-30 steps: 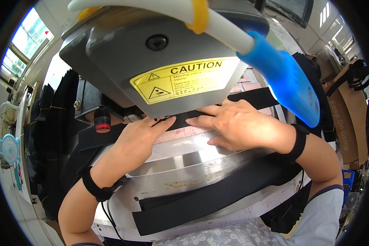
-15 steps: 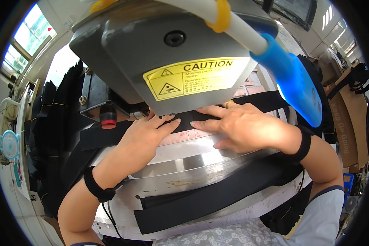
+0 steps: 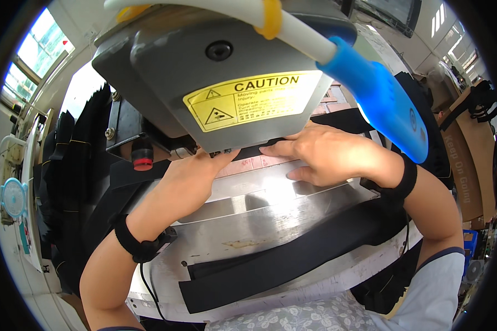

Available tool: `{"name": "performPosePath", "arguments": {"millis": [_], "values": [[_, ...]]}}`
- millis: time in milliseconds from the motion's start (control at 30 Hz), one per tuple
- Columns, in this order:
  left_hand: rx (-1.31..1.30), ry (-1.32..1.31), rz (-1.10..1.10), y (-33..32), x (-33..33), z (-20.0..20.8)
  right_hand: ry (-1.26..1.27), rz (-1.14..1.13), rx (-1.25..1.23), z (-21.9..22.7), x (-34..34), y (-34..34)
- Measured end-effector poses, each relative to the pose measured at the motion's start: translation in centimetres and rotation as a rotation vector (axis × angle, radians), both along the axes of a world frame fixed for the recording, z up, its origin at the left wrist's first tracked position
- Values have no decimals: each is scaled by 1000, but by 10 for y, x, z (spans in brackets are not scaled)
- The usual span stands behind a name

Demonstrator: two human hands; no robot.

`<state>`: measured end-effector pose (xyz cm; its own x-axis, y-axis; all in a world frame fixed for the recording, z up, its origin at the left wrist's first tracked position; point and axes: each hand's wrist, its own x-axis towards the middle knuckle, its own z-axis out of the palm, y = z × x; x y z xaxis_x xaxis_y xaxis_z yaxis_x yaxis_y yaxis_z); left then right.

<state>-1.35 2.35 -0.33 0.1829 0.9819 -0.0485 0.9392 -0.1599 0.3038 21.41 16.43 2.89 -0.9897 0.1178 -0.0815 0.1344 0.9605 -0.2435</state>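
A black fabric strip point(image 3: 250, 152) lies crosswise under the grey head of a sewing machine point(image 3: 165, 71). My left hand point(image 3: 190, 182) rests on the strip's left part, thumb stretched out toward the middle; its other fingertips are hidden under the machine head. On the right side, my right hand point(image 3: 337, 154) lies over the same strip with fingers extended and thumb apart, some fingertips out of sight behind the head. Pinkish marked tape point(image 3: 252, 164) runs along the metal bed point(image 3: 248, 226) just in front of the strip. The needle area cannot be seen.
More black strips point(image 3: 292, 259) lie across the bed's near side. A tall pile of black pieces point(image 3: 66, 165) stands at left. A blue lamp point(image 3: 384, 96) hangs over my right wrist. Beside the head is a red-tipped black knob point(image 3: 143, 160). Cardboard point(image 3: 461, 165) stands at right.
Both hands have slid slightly farther in under the machine head, so more of their fingers are hidden. The view has shifted a little, moving the machine head and lamp leftward in it.
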Motion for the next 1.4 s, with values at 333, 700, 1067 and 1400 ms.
{"name": "performPosePath", "arguments": {"millis": [333, 700, 1067, 1400], "values": [[-90, 62, 31, 0, -7, 9, -145, -137, -113, 11, -10, 2], [101, 68, -129, -20, 7, 8, -181, 20, -67, 8, 7, -11], [-100, 189, 393, -26, -14, 33, 117, -335, 161, 16, 19, 4], [-81, -51, 557, -27, -26, 39, 97, -359, 0, 12, 9, 20]]}}
